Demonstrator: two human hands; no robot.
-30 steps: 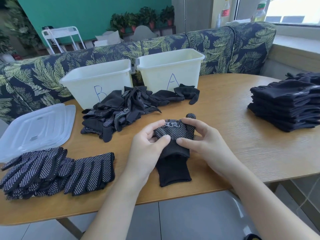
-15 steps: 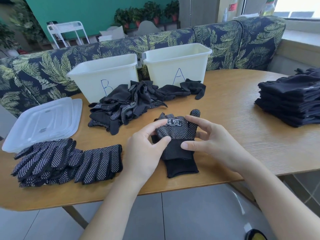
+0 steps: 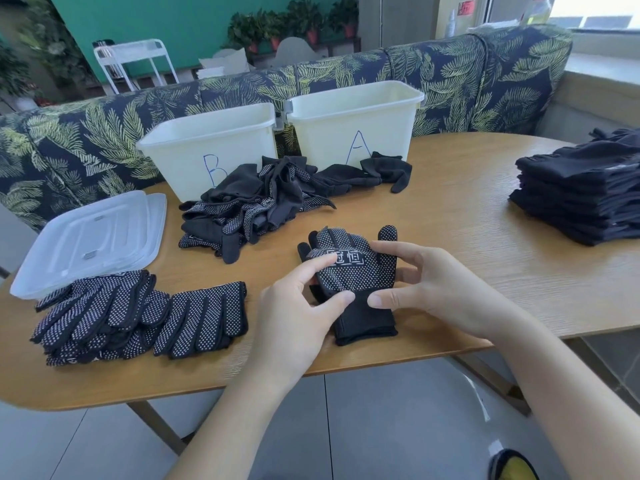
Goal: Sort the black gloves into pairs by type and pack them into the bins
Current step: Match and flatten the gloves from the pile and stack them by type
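A black dotted glove (image 3: pixel 356 271) lies palm-up on the wooden table (image 3: pixel 467 237) in front of me, another glove under it. My left hand (image 3: pixel 298 317) pinches its left side with thumb and forefinger. My right hand (image 3: pixel 426 289) pinches its right side, thumb at the cuff. A mixed heap of unsorted black gloves (image 3: pixel 263 202) lies before two white bins, B (image 3: pixel 207 150) and A (image 3: pixel 356 123). Sorted dotted gloves (image 3: pixel 138 317) lie at the near left. Folded plain black gloves (image 3: pixel 581 192) are stacked at the right.
Translucent bin lids (image 3: pixel 93 237) lie stacked at the table's left edge. A leaf-patterned sofa (image 3: pixel 467 77) runs behind the table and bins. The near table edge is just below my wrists. Something yellow and black (image 3: pixel 512 465) sits on the floor at the lower right.
The glove's fingers have spread out flat on the table, away from me. Both hands stay on the glove, with their fingers shifted along its sides. The camera has tilted slightly.
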